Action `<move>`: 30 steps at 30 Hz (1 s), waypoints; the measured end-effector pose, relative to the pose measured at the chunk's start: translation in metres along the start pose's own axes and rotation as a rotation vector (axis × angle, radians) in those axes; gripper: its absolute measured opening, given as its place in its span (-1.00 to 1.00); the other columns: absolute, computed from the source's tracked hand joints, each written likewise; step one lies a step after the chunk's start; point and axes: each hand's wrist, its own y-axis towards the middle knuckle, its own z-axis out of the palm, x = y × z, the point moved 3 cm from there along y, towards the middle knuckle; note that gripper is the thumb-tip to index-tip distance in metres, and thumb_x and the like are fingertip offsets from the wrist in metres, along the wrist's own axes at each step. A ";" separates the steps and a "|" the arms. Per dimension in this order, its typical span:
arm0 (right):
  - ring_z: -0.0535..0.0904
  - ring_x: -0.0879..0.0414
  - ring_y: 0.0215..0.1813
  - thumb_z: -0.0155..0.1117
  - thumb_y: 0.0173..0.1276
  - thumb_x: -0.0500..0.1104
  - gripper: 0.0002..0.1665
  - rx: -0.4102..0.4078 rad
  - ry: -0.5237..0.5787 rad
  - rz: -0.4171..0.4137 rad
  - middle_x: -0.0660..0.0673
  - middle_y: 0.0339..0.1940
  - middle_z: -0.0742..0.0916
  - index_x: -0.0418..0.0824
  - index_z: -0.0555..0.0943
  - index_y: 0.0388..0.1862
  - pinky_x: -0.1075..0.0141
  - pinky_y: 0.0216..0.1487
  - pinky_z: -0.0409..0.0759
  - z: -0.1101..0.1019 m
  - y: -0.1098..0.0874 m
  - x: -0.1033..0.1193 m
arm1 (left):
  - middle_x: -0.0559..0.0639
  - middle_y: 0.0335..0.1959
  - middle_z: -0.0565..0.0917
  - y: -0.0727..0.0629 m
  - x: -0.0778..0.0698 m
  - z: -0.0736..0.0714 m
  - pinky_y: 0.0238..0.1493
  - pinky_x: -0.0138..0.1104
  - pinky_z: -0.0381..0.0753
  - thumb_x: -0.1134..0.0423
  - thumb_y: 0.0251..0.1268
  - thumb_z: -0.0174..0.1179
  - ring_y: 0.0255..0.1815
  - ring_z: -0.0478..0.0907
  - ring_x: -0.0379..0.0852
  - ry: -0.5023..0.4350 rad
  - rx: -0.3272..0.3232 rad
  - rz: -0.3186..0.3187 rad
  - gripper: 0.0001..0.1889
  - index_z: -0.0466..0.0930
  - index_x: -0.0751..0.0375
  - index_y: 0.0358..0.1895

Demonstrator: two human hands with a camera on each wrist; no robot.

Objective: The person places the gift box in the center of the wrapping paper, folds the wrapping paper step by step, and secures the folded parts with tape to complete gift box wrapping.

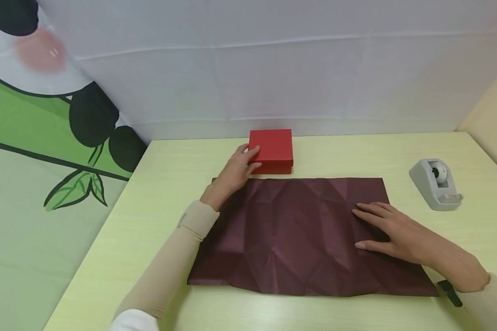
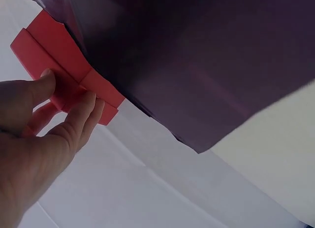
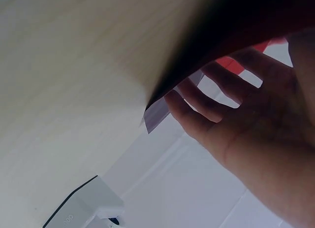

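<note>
A red lidded box (image 1: 272,146) stands near the back of the table, just behind a sheet of dark maroon paper (image 1: 290,234). My left hand (image 1: 233,174) grips the box at its left front corner. Seen from the left wrist, the thumb and fingers (image 2: 84,114) of that hand sit on different sides of the corner. My right hand (image 1: 401,230) rests on the right part of the paper with its fingers spread and fairly straight. The paper is creased and lies spread out, its front edge slightly wavy.
At the right stands a grey tape dispenser (image 1: 436,184) with a roll of tape in it. White cloth (image 1: 298,82) hangs behind the pale table (image 1: 174,170). A printed cloth with green and black shapes (image 1: 78,184) covers the left side.
</note>
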 end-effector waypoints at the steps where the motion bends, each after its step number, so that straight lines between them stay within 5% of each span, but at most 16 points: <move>1: 0.39 -0.28 0.39 0.53 0.26 0.16 -0.12 -0.001 -0.001 0.000 -0.31 0.41 0.54 -0.33 0.53 0.39 -0.22 0.21 0.48 0.000 0.000 0.000 | 0.40 0.46 0.32 0.001 -0.001 0.001 0.43 -0.10 0.43 0.25 0.51 0.20 0.44 0.34 0.26 -0.002 0.002 -0.002 -0.39 0.29 0.31 0.54; 30: 0.43 -0.25 0.33 0.53 0.25 0.17 -0.13 0.035 -0.038 -0.016 -0.32 0.36 0.56 -0.35 0.55 0.36 -0.21 0.18 0.54 -0.003 0.006 -0.002 | 0.37 0.48 0.30 0.009 -0.017 0.012 0.42 -0.12 0.45 0.21 0.51 0.20 0.42 0.37 0.23 -0.008 0.027 0.011 -0.36 0.26 0.26 0.57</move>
